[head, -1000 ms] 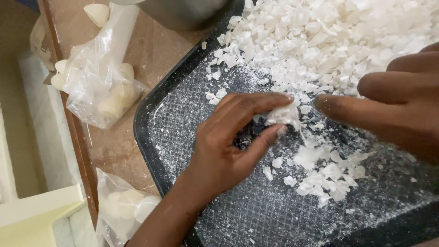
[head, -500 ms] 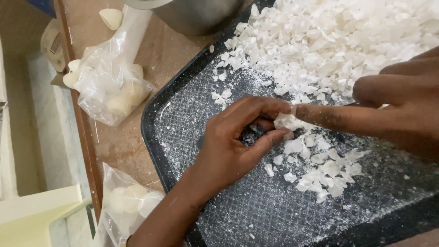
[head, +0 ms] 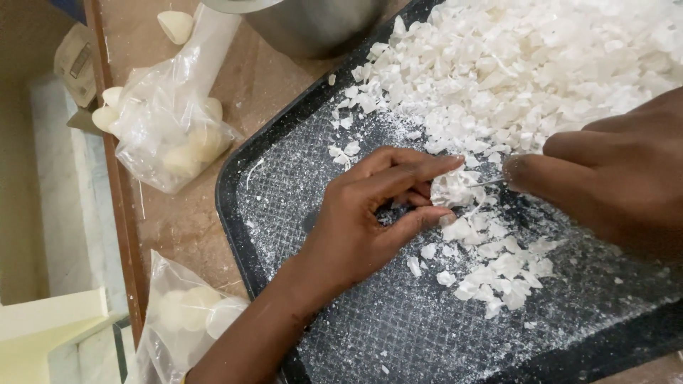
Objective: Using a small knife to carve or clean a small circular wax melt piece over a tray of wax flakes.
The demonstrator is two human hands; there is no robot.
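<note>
Over the black textured plastic tray (head: 256, 213), left hand (head: 363, 227) pinches a white waxy chunk (head: 452, 188) btwn thumb & fingers at centre. Right hand (head: 612, 178), at 3 o'clock, fingers pressed together on a thin metal blade (head: 487, 183) touching the chunk. White flake pile (head: 526, 71) at 1 o'clock; clear plastic bag of pale lumps (head: 171, 139) at 9 o'clock.

My left hand (head: 363, 220) pinches a white waxy chunk (head: 449, 190) over the black textured tray (head: 370, 334), while my right hand (head: 605, 178) presses a thin blade to it. White flakes (head: 526, 71) heap behind; clear plastic bags (head: 167, 139) lie on the brown counter (head: 178, 227).
</note>
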